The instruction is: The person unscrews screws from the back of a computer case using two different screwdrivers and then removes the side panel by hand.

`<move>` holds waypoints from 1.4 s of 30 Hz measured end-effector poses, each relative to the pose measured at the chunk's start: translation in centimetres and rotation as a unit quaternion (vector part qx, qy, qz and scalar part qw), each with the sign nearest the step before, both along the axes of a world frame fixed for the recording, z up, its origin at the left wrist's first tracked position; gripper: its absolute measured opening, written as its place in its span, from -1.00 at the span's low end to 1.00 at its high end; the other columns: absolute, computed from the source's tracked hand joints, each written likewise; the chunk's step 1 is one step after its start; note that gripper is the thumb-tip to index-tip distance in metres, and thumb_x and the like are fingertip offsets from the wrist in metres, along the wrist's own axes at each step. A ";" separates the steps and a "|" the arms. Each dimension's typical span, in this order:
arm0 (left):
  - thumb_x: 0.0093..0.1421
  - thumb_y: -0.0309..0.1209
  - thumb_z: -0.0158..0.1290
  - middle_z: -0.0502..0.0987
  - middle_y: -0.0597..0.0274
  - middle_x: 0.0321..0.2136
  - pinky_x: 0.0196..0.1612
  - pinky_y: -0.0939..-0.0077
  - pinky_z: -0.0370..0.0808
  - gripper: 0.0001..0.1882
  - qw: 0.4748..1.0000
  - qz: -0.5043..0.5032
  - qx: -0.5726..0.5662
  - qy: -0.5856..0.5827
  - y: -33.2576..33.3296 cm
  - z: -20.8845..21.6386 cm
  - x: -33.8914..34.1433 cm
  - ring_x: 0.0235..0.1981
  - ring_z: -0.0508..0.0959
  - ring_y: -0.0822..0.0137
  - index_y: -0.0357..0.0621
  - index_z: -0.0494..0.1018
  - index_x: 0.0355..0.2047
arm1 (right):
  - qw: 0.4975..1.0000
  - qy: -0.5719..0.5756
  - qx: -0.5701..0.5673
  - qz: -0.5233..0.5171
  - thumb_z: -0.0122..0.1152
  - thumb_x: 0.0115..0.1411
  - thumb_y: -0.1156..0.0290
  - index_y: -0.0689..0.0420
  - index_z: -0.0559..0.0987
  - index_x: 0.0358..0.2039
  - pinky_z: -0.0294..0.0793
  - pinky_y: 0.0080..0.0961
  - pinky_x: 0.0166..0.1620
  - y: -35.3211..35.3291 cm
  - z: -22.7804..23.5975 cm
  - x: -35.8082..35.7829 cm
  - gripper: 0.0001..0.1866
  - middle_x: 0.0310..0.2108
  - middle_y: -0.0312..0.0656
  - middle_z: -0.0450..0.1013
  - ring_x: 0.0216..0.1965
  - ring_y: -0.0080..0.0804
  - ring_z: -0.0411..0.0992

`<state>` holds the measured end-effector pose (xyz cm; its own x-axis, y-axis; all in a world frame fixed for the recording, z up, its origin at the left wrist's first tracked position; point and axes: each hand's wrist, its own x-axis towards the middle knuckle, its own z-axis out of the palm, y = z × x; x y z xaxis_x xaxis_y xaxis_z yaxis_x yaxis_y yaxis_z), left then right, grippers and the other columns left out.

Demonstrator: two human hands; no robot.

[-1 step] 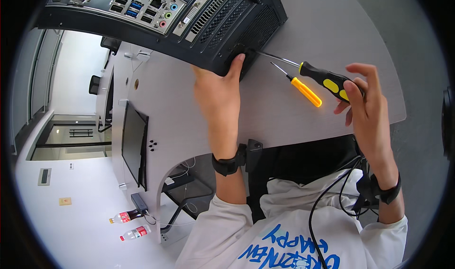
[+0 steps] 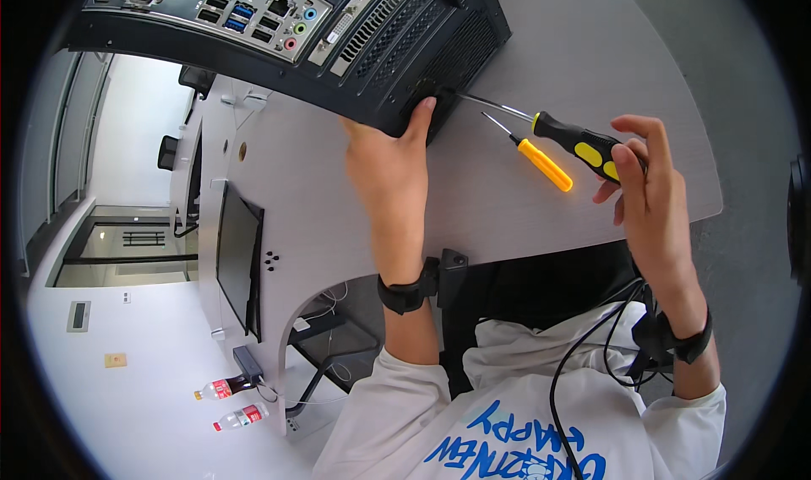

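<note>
A black computer case [image 2: 338, 24] lies on the grey table [image 2: 591, 49], its rear panel of ports facing me. My left hand [image 2: 393, 163] grips the case's near corner, thumb pressed on the edge. My right hand [image 2: 650, 193] is closed on the black and yellow handle of a screwdriver [image 2: 579, 142]. Its thin shaft reaches left, with the tip at the case's back edge just beside my left thumb. A smaller yellow screwdriver [image 2: 541, 163] lies on the table just below it, not touched.
A dark monitor [image 2: 239, 256] stands at the table's left end. Two bottles [image 2: 232, 400] and a power strip lie on the floor beside it. A black cable [image 2: 583, 353] runs over my white sweatshirt. The table's curved edge passes under my forearms.
</note>
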<state>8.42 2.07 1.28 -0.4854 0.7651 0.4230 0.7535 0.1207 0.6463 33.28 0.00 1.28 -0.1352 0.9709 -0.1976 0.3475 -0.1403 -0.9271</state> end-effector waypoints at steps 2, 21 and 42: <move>0.06 -0.31 0.32 0.58 0.03 -0.12 -0.02 0.33 0.45 -0.43 1.000 -0.003 -0.001 -0.002 0.1 -0.1 0.0 -0.13 0.60 0.07 -0.26 0.40 0.04 | 0.999 -0.018 0.030 0.007 0.07 0.35 0.32 0.20 0.19 0.01 0.47 -0.42 -0.28 -0.5 -0.2 -0.2 -0.64 -0.29 0.00 0.38 -0.36 -0.37 0.46; 0.06 -0.30 0.32 0.58 -0.02 -0.15 -0.06 0.26 0.48 -0.38 0.999 -0.025 0.015 0.023 0.3 -0.3 -0.5 -0.14 0.60 0.02 -0.26 0.31 0.07 | 0.992 0.110 0.064 0.003 0.10 0.27 0.54 0.22 0.21 -0.03 0.49 -0.55 -0.32 -1.2 -1.4 -0.5 -0.67 -0.25 -0.10 0.36 -0.38 -0.51 0.46; 0.21 -0.29 0.16 0.50 0.00 -0.20 -0.23 0.36 0.53 -0.55 0.993 -0.089 -0.067 -0.034 -3.2 -0.1 -0.7 -0.19 0.53 0.19 -0.31 0.37 0.02 | 0.984 0.178 -0.015 0.011 -0.23 0.45 0.01 0.14 0.39 -0.27 0.09 -0.77 -0.74 0.1 -0.6 0.4 -0.57 -0.68 -0.29 0.35 -0.80 -0.73 0.19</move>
